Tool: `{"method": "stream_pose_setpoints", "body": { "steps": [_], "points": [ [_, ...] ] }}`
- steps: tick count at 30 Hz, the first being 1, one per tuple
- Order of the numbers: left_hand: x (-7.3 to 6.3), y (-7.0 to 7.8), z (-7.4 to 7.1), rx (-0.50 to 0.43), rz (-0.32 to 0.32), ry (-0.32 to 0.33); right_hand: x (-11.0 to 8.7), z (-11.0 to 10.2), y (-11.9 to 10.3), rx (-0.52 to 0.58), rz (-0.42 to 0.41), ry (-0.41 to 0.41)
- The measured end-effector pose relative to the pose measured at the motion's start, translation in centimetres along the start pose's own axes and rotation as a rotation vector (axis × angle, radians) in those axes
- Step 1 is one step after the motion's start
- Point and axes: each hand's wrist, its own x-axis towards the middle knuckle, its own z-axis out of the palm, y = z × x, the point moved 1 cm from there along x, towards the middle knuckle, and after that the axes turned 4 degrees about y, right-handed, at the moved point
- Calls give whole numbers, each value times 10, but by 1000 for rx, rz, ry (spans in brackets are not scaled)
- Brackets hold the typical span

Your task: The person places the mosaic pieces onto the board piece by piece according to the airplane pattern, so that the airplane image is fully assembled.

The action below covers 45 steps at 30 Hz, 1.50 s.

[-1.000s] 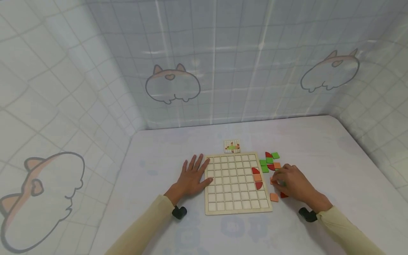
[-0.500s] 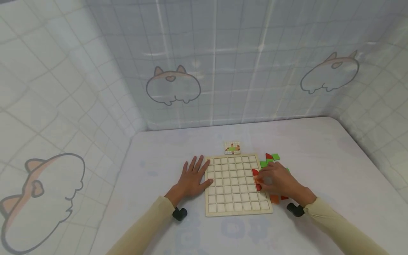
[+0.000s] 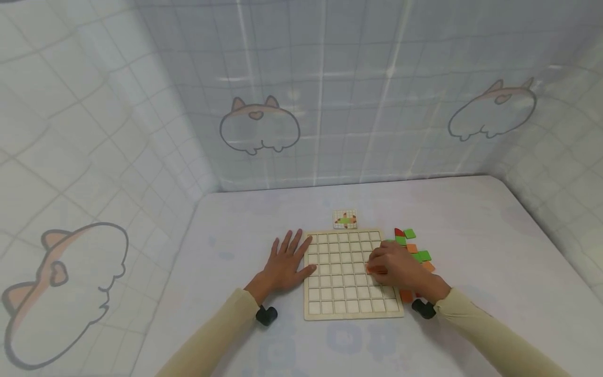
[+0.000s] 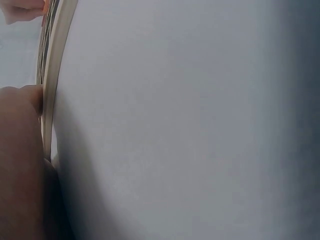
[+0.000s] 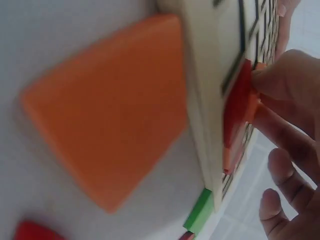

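A wooden grid board (image 3: 339, 288) lies flat on the table. My left hand (image 3: 282, 267) rests at its left edge with fingers spread and straight, fingertip and thumb touching the frame. Over the right part of the grid, my right hand (image 3: 395, 267) pinches an orange square tile (image 3: 371, 269) between thumb and finger. In the right wrist view, a red quarter-round tile (image 5: 236, 107) sits in the board beside the pinched orange tile (image 5: 253, 107). The right hand covers most of the board's right column in the head view.
Loose green (image 3: 410, 233), orange (image 3: 406, 296) and red tiles (image 3: 399, 232) lie right of the board. Behind it is a small pattern card (image 3: 345, 220). A printed curtain (image 3: 330, 104) stands behind the table and at both sides.
My right hand has moved left from the loose tiles onto the board, carrying an orange tile. My left hand has stayed at the board's left edge.
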Motion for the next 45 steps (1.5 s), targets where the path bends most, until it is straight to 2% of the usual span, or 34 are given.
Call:
{"method": "stream_pose_setpoints", "body": {
  "steps": [15,23,27,32,39,45],
  "points": [
    [-1,2,-4,7,7,2,-2,-2,0,-16,42,-26],
    [-1,2,-4,11,5,-6,-2,-2,3,9,-9,-2],
    [-1,2,-4,11,0,-22,-7,-2,2,-1,-3,10],
    [-2,2,-4,11,9,3,-21,-8,-4,-4,63,21],
    [-2,3,-6,17,9,0,-44,-17,-13,-38,210,4],
    [-1,2,-3,38,3,-16,-60,-21,-19,-41,252,5]
  ]
}}
